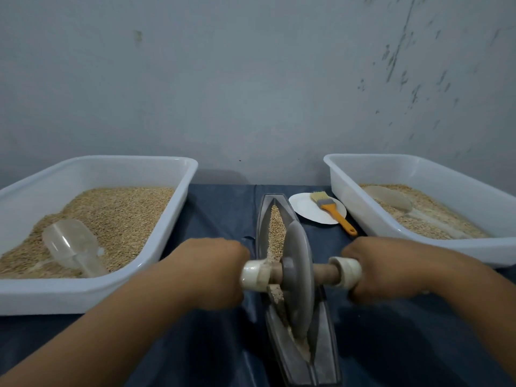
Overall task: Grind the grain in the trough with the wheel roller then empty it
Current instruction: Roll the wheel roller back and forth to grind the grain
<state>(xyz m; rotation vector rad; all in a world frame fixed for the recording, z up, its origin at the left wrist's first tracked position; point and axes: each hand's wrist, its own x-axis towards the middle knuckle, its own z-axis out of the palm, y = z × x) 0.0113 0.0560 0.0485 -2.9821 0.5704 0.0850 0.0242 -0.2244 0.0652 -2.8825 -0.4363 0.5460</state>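
A long grey boat-shaped trough lies lengthwise on the table between my arms. Pale grain fills its far half, and some crushed grain clings to the near groove. The grey wheel roller stands upright in the trough near its middle, on a wooden axle with white-taped ends. My left hand grips the left axle end. My right hand grips the right axle end.
A white tub of grain with a clear scoop sits on the left. Another white tub with grain and a scoop sits on the right. A white plate with an orange-handled brush lies behind the trough. A grey wall stands close behind.
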